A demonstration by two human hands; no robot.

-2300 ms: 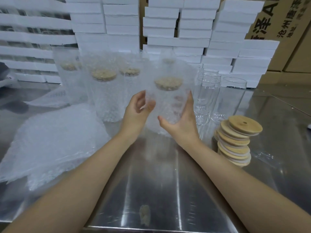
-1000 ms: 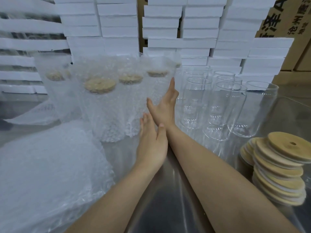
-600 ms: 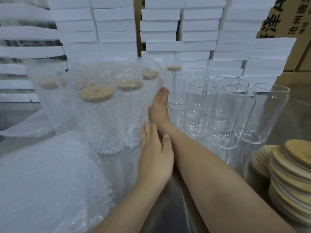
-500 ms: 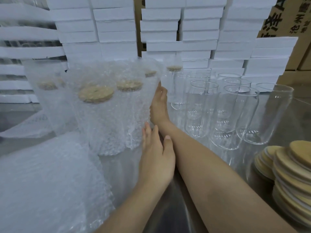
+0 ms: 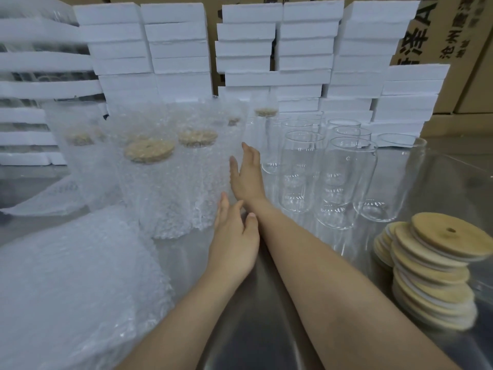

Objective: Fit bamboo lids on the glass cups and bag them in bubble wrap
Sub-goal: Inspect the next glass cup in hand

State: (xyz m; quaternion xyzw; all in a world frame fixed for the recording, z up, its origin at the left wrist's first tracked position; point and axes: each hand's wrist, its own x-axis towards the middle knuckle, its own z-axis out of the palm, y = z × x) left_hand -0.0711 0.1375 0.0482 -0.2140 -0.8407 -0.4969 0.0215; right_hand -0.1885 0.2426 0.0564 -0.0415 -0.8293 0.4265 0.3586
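Loose bubble wrap (image 5: 66, 276) is piled at 8 o'clock on the tabletop (image 5: 261, 329). The bagged cups (image 5: 160, 182), lids on, stand at 10. Both hands are flat with straight fingers and grip nothing: left hand (image 5: 234, 244) by the bags' base, right hand (image 5: 248, 177) against their side. Bare glass cups (image 5: 344, 182) at 2, bamboo lids (image 5: 432, 268) stacked at 4.
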